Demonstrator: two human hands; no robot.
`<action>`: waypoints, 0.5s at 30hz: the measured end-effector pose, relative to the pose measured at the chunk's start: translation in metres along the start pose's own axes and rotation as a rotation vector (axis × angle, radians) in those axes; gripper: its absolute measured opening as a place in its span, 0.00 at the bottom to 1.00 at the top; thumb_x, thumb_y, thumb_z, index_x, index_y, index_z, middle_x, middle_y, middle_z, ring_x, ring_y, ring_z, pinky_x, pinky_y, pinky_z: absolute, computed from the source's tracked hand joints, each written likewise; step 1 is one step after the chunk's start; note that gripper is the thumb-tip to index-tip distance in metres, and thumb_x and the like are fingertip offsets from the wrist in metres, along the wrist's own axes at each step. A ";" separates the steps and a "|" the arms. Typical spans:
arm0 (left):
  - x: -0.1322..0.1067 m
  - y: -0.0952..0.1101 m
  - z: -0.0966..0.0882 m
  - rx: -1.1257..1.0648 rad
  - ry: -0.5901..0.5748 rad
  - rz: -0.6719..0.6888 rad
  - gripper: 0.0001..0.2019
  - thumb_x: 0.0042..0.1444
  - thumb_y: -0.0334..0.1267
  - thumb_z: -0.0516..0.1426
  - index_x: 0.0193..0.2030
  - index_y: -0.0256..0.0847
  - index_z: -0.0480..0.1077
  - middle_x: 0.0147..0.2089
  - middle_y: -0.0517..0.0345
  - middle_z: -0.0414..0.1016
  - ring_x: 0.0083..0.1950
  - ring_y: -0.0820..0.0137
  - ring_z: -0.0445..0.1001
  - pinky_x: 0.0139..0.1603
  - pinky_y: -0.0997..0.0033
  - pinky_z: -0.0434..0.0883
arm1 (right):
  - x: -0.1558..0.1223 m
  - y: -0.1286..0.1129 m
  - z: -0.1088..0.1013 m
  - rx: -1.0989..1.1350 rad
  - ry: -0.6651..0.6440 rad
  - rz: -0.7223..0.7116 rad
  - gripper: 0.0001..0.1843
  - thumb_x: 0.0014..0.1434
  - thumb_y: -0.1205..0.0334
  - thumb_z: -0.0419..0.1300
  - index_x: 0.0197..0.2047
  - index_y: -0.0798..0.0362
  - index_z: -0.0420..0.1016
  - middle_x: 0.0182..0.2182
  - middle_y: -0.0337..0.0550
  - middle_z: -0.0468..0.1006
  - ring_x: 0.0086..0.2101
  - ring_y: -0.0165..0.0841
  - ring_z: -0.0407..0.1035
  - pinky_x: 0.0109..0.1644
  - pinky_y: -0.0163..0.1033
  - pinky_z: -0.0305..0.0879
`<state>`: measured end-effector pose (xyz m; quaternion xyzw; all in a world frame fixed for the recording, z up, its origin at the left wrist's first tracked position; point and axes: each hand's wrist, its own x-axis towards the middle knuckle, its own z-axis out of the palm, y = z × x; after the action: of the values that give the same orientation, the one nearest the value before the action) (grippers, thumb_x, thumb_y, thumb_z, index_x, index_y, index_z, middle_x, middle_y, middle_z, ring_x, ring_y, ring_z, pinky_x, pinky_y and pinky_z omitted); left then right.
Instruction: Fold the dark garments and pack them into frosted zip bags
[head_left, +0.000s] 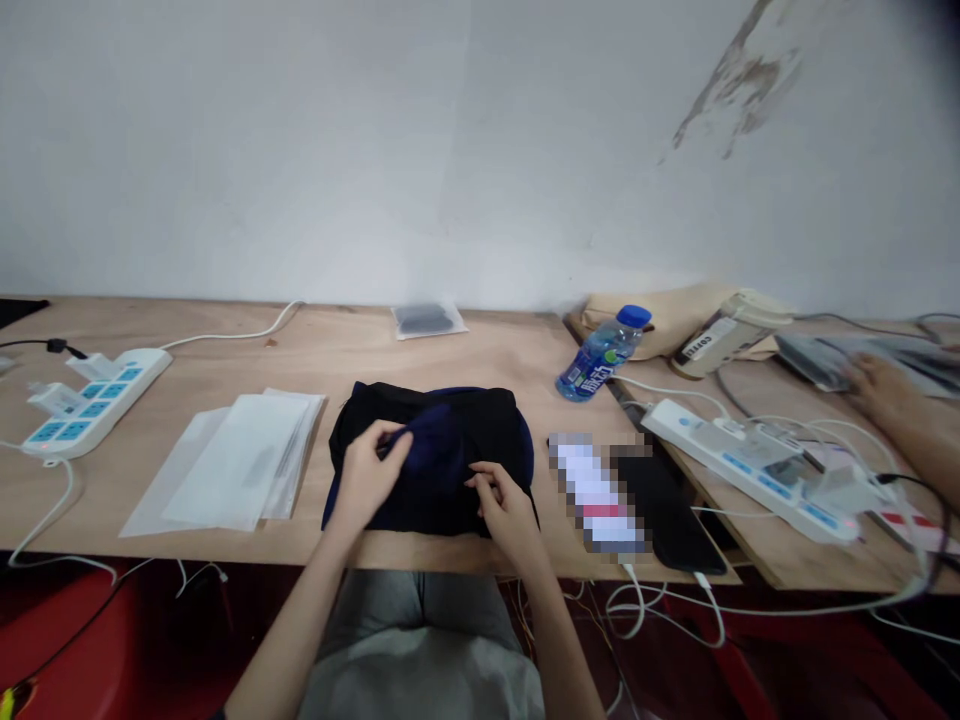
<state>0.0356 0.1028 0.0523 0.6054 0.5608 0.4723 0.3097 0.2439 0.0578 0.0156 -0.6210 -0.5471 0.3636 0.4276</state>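
Observation:
A pile of dark navy and black fabric pieces [450,420] lies on the wooden table [315,340] right in front of me. My left hand [367,475] grips a navy piece at the pile's left side, fingers curled round its edge. My right hand [506,505] pinches the fabric at the pile's front right corner.
A stack of clear plastic bags [232,460] lies left of the fabric, a white power strip [90,400] further left. A bagged dark item [426,320] sits by the wall. A water bottle [600,355], a black phone [667,510], another power strip [750,465] and another person's hand [885,385] are to the right.

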 end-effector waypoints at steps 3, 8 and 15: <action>0.019 -0.022 -0.032 -0.046 0.126 -0.117 0.11 0.56 0.44 0.57 0.42 0.40 0.71 0.36 0.53 0.78 0.39 0.66 0.78 0.42 0.66 0.74 | 0.000 -0.001 0.002 -0.030 -0.032 -0.023 0.17 0.60 0.50 0.51 0.44 0.52 0.72 0.34 0.46 0.80 0.22 0.30 0.67 0.27 0.35 0.62; 0.016 -0.040 -0.064 0.280 0.369 -0.041 0.16 0.60 0.39 0.52 0.54 0.40 0.65 0.48 0.46 0.77 0.48 0.63 0.77 0.49 0.60 0.73 | 0.001 -0.008 0.008 -0.120 0.007 -0.046 0.17 0.61 0.51 0.51 0.42 0.52 0.73 0.30 0.42 0.79 0.20 0.30 0.65 0.27 0.35 0.59; -0.005 -0.025 -0.037 0.619 -0.055 0.367 0.21 0.54 0.44 0.61 0.55 0.45 0.68 0.66 0.46 0.63 0.68 0.53 0.60 0.64 0.49 0.63 | 0.013 -0.022 0.023 -0.355 0.076 0.007 0.15 0.57 0.47 0.57 0.32 0.50 0.74 0.20 0.40 0.74 0.26 0.36 0.70 0.29 0.36 0.55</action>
<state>-0.0076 0.0963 0.0417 0.7736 0.5505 0.3115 0.0367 0.2166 0.0745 0.0283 -0.7020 -0.5839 0.2388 0.3305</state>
